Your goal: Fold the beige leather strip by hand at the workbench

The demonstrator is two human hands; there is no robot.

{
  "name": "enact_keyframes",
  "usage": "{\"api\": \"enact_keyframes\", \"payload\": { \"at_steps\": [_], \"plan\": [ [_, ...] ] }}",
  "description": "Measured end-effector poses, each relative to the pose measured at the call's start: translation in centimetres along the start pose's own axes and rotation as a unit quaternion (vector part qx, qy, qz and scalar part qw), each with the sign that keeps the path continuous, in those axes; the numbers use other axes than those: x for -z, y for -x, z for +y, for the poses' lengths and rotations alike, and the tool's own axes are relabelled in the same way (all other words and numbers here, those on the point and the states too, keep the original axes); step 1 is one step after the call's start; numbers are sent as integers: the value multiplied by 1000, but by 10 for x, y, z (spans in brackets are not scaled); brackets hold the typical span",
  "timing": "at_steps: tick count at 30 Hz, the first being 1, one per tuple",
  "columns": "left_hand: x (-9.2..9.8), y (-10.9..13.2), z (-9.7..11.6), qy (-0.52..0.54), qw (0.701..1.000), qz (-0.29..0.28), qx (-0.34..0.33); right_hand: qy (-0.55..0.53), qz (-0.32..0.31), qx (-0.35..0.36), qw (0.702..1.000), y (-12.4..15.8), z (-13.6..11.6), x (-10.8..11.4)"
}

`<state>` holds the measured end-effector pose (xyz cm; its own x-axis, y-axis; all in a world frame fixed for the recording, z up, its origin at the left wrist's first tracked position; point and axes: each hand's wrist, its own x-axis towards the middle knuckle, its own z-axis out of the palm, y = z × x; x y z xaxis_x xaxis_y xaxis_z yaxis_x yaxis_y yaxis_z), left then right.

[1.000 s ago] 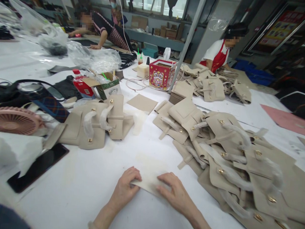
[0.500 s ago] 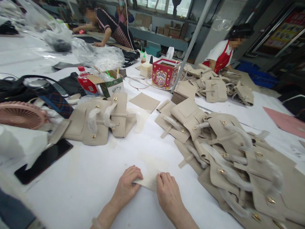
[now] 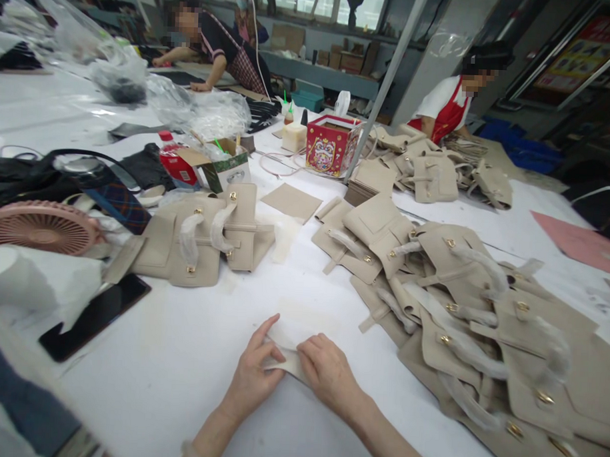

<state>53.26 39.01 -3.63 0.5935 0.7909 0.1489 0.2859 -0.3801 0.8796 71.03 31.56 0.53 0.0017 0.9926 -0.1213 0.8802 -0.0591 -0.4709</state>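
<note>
At six o'clock, left hand (image 3: 254, 368) and right hand (image 3: 329, 371) pinch a pale sheet (image 3: 291, 365) from opposite sides, apparently to steady it; the right's exact grip is partly obscured.

A person's left hand (image 3: 255, 370) and right hand (image 3: 330, 376) pinched a thin pale piece (image 3: 291, 363) at the near side of a white table (image 3: 169, 390). Beige bags (image 3: 516, 336) lay heaped at right; a smaller beige group (image 3: 208, 272) lay at left, near a black phone (image 3: 102, 315) and a pink fan (image 3: 39, 229). Farther off stood a red box (image 3: 323, 152), while a co-worker (image 3: 434, 103) in a red apron (image 3: 453, 117) leaned at far right.
</note>
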Motion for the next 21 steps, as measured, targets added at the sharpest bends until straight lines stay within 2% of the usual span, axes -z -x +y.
{"api": "enact_keyframes", "payload": {
  "at_steps": [3, 8, 12, 15, 17, 21],
  "plan": [
    [-2, -7, 0, 10, 1000, -3, 6, -76, -4, 5, 997, 7, -1, 5],
    [-3, -13, -1, 19, 1000, 1, 16, -53, 18, -10, 998, 25, 8, 14],
    [0, -10, -3, 14, 999, -4, 50, -64, 76, -81, 992, 46, 37, 0],
    [0, -11, -3, 9, 997, -6, 73, -92, 139, -120, 979, 59, 48, -13],
    [-2, -13, -3, 9, 996, -6, 84, -87, 153, -107, 979, 62, 46, -18],
    [-4, -16, -3, 13, 996, -23, 80, -16, 124, -46, 991, 52, 37, -15]
  ]
}}
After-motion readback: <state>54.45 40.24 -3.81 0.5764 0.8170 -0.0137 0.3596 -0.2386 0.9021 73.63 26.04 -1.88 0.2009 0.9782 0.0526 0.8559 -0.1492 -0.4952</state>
